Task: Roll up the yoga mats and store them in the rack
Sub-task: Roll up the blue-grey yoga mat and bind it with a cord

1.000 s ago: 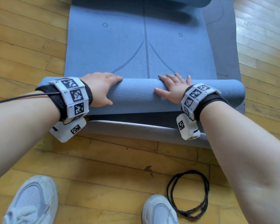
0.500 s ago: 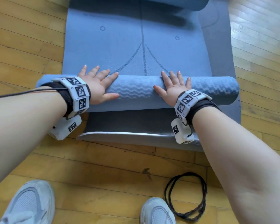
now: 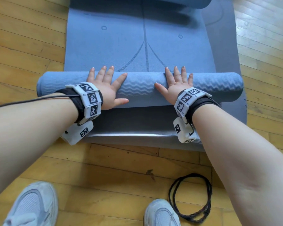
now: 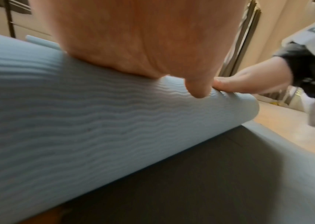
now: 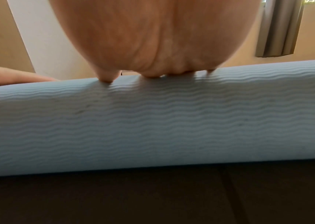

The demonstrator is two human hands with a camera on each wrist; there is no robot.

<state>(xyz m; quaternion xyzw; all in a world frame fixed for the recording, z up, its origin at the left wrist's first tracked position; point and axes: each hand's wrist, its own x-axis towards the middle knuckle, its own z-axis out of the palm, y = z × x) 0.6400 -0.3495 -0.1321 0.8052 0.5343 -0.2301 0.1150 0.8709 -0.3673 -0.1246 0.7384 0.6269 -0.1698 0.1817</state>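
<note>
Both the left hand [image 3: 107, 88] and the right hand [image 3: 176, 85] lie flat with fingers spread on the rolled part of the blue yoga mat [image 3: 142, 88], probably so the push stays even. The roll lies crosswise on a grey mat [image 3: 137, 121] on the floor, its unrolled length stretching away on the far side.

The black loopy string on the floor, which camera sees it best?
The head view. The black cord loop lies whole on the wooden floor there, beside a grey shoe. The left wrist and right wrist views do not show it; they are filled by palms and the blue rolled mat.
</note>
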